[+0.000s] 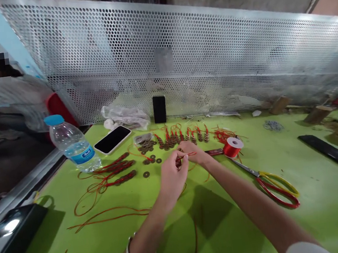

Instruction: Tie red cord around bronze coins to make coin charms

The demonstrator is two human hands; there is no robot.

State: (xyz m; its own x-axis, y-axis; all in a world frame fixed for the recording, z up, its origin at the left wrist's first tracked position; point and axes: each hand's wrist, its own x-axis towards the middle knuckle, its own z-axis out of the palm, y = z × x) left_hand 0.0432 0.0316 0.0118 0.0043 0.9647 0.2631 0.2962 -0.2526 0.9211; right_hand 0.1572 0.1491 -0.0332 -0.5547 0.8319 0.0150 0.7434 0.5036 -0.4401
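My left hand [172,176] and my right hand [192,151] meet over the green table [320,206], fingers pinched together on a thin red cord [188,155]. Just beyond them lie loose bronze coins with holes [148,146] and a row of coins strung on red cord [182,137]. Finished coin strings [117,171] lie to the left. A spool of red cord [232,146] stands right of my right hand. Loose red cords [106,216] trail across the table on the near left.
Scissors with red and yellow handles [271,185] lie to the right. A water bottle [72,144], a white phone [112,139] and an upright black phone [159,108] stand at the back left. A perforated metal panel [209,56] walls the far side. Another person [8,97] sits far left.
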